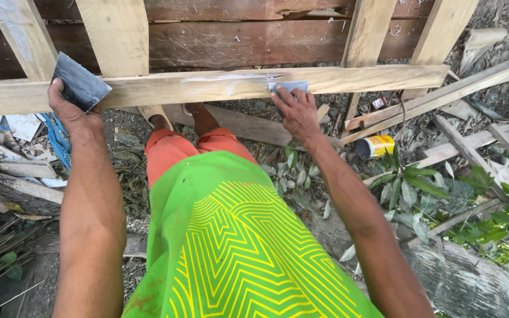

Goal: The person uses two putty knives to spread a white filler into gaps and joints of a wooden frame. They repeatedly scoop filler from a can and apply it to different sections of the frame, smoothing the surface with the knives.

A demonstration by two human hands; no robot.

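Wooden rail [166, 88] runs across the upper frame, fixed to upright slats [119, 35], with a pale streak of filler [231, 77] smeared along its top edge. Right hand [297, 115], at upper centre, presses a small scraper [288, 86] flat on the rail, fingers spread over the blade. Left hand [73, 112], at upper left, is clamped on a wide grey blade [79, 82], thumb on top, resting against the rail. Below, at right of centre, a yellow can [375, 146] lies on its side among debris and planks [466, 144]; whether it holds anything cannot be told. Green leaves [419, 188] grow beside it.
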